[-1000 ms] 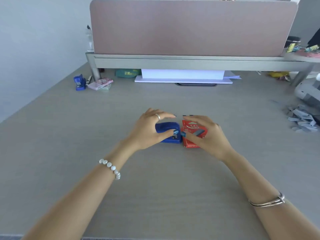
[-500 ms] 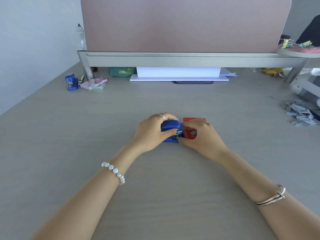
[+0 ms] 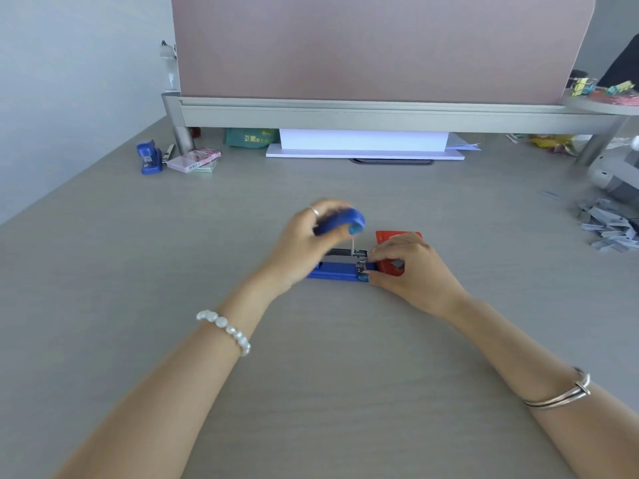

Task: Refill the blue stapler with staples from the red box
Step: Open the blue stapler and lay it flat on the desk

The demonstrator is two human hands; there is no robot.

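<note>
The blue stapler [image 3: 337, 269] lies on the desk at centre with its blue top cover [image 3: 340, 221] swung up, baring the metal staple channel. My left hand [image 3: 304, 247] grips that raised cover. My right hand [image 3: 409, 269] pinches the front end of the stapler's base with thumb and fingertips. The red staple box [image 3: 392, 238] lies flat just right of the stapler, partly under my right hand.
A second blue stapler [image 3: 149, 157] and small card boxes [image 3: 193, 160] sit at the far left. A white paper stack [image 3: 363, 144] lies under the grey shelf with its pink divider. Loose staple strips [image 3: 608, 224] are heaped at the right edge.
My left hand has lifted the stapler's top cover upward, so the stapler went from closed to open. My right hand shifted onto the base's front end.
</note>
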